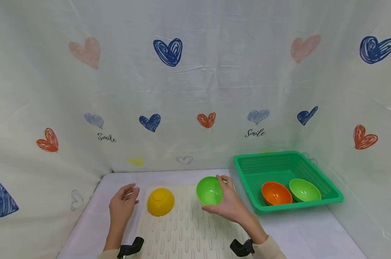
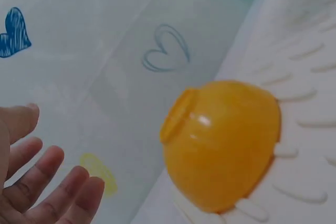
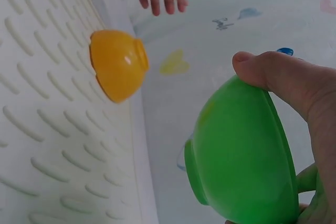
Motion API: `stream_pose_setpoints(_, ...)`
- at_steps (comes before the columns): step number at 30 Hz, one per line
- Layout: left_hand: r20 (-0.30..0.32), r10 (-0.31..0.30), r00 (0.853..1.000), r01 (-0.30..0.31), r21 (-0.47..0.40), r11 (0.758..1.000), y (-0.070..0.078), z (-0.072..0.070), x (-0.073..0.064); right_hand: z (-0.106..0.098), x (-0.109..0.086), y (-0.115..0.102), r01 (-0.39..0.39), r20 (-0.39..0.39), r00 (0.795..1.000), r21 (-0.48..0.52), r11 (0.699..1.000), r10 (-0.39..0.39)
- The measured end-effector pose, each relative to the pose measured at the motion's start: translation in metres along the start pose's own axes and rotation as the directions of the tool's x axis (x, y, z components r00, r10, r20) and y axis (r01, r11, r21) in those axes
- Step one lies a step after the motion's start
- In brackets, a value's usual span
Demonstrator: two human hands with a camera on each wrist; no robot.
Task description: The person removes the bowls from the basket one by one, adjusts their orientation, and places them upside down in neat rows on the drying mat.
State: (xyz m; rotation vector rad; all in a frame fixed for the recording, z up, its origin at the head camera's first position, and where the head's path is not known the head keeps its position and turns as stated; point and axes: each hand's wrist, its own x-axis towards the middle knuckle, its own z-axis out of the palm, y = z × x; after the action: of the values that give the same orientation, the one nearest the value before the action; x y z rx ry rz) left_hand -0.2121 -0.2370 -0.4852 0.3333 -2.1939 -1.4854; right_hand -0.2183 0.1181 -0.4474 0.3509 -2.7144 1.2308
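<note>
Right now the right hand (image 1: 229, 203) grips a green bowl (image 1: 209, 190) by its rim, tilted above the ribbed white mat (image 1: 189, 230). At its nine o'clock a yellow bowl (image 1: 160, 201) lies upside down on the mat, and further toward nine the left hand (image 1: 122, 205) hovers near it, fingers spread, holding nothing. At three o'clock a green basket (image 1: 315, 169) holds an orange bowl (image 1: 276, 193) and another green one (image 1: 304, 190)

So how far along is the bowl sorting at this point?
Two round plastic bowls, one orange and one green, already sit in the green mesh plastic basket. The right hand has another green plastic bowl in its grip, lifted off the ribbed white mat. The upside-down yellow plastic bowl remains on the mat, the open left hand beside it.
</note>
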Motion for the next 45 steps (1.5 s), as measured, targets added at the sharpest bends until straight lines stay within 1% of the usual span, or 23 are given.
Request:
stream_pose_setpoints(2, 0.014, -0.026, 1.000, 0.027, -0.078, 0.997, 0.014, 0.001, 0.000, 0.002, 0.000, -0.001, 0.003, 0.004, 1.000, -0.006, 1.000, -0.003)
stream_pose_setpoints(3, 0.027, -0.049, 0.998, 0.052, -0.117, 0.992, 0.022, 0.001, 0.000, 0.002, 0.000, -0.002, 0.006, 0.010, 1.000, -0.003, 1.000, -0.006)
stream_pose_setpoints(6, 0.084, -0.112, 0.990, 0.128, -0.223, 0.966, 0.042, 0.005, -0.001, 0.004, 0.000, -0.005, 0.018, 0.024, 1.000, 0.012, 1.000, -0.018)
stream_pose_setpoints(7, 0.111, -0.119, 0.987, 0.143, -0.241, 0.960, 0.048, 0.008, -0.001, 0.005, 0.001, -0.006, 0.026, 0.025, 0.999, 0.013, 1.000, -0.027)
stream_pose_setpoints(10, 0.211, -0.118, 0.970, 0.176, -0.280, 0.944, 0.061, 0.022, -0.007, 0.006, 0.001, -0.010, 0.043, 0.029, 0.999, 0.039, 0.998, -0.045)
stream_pose_setpoints(12, 0.270, -0.124, 0.955, 0.202, -0.285, 0.937, 0.064, 0.033, -0.012, 0.007, 0.000, -0.013, 0.046, 0.037, 0.998, 0.055, 0.997, -0.048)
stream_pose_setpoints(13, 0.301, -0.130, 0.945, 0.220, -0.287, 0.932, 0.064, 0.039, -0.016, 0.007, 0.000, -0.014, 0.047, 0.043, 0.998, 0.061, 0.997, -0.050)
stream_pose_setpoints(14, 0.338, -0.136, 0.931, 0.241, -0.293, 0.925, 0.065, 0.045, -0.019, 0.008, -0.001, -0.016, 0.046, 0.048, 0.998, 0.067, 0.997, -0.050)
stream_pose_setpoints(16, 0.413, -0.139, 0.900, 0.278, -0.298, 0.913, 0.063, 0.058, -0.026, 0.009, -0.002, -0.018, 0.052, 0.052, 0.997, 0.065, 0.997, -0.055)
stream_pose_setpoints(18, 0.495, -0.137, 0.858, 0.321, -0.307, 0.896, 0.061, 0.070, -0.033, 0.010, -0.002, -0.019, 0.056, 0.054, 0.997, 0.068, 0.996, -0.059)
stream_pose_setpoints(20, 0.572, -0.135, 0.809, 0.370, -0.317, 0.873, 0.059, 0.080, -0.039, 0.011, -0.003, -0.020, 0.061, 0.059, 0.996, 0.078, 0.995, -0.065)
stream_pose_setpoints(22, 0.629, -0.141, 0.765, 0.416, -0.315, 0.853, 0.057, 0.087, -0.044, 0.013, -0.003, -0.021, 0.068, 0.068, 0.995, 0.096, 0.993, -0.074)
stream_pose_setpoints(23, 0.652, -0.147, 0.744, 0.432, -0.302, 0.850, 0.056, 0.090, -0.047, 0.013, -0.003, -0.022, 0.070, 0.073, 0.994, 0.104, 0.992, -0.078)
stream_pose_setpoints(24, 0.670, -0.147, 0.727, 0.444, -0.295, 0.846, 0.055, 0.092, -0.049, 0.014, -0.003, -0.022, 0.076, 0.077, 0.993, 0.110, 0.991, -0.085)
stream_pose_setpoints(25, 0.683, -0.159, 0.713, 0.461, -0.285, 0.840, 0.055, 0.094, -0.050, 0.015, -0.003, -0.022, 0.081, 0.079, 0.993, 0.112, 0.990, -0.090)
stream_pose_setpoints(28, 0.714, -0.175, 0.678, 0.497, -0.270, 0.824, 0.054, 0.097, -0.054, 0.015, -0.003, -0.024, 0.096, 0.087, 0.991, 0.113, 0.989, -0.106)
stream_pose_setpoints(31, 0.741, -0.196, 0.642, 0.545, -0.261, 0.797, 0.054, 0.099, -0.056, 0.014, -0.004, -0.025, 0.106, 0.101, 0.988, 0.114, 0.988, -0.117)
stream_pose_setpoints(32, 0.749, -0.198, 0.632, 0.554, -0.258, 0.791, 0.054, 0.099, -0.057, 0.014, -0.004, -0.025, 0.108, 0.106, 0.987, 0.116, 0.987, -0.121)
stream_pose_setpoints(33, 0.755, -0.203, 0.624, 0.562, -0.253, 0.787, 0.054, 0.100, -0.057, 0.014, -0.004, -0.025, 0.109, 0.112, 0.986, 0.117, 0.987, -0.122)
stream_pose_setpoints(35, 0.759, -0.204, 0.618, 0.563, -0.246, 0.789, 0.054, 0.101, -0.058, 0.014, -0.004, -0.025, 0.113, 0.118, 0.985, 0.111, 0.987, -0.126)
stream_pose_setpoints(40, 0.763, -0.196, 0.616, 0.547, -0.235, 0.803, 0.051, 0.106, -0.061, 0.016, -0.005, -0.021, 0.115, 0.129, 0.983, 0.099, 0.988, -0.127)
stream_pose_setpoints(45, 0.773, -0.171, 0.611, 0.538, -0.247, 0.806, 0.049, 0.108, -0.064, 0.017, -0.006, -0.019, 0.111, 0.145, 0.981, 0.117, 0.987, -0.128)
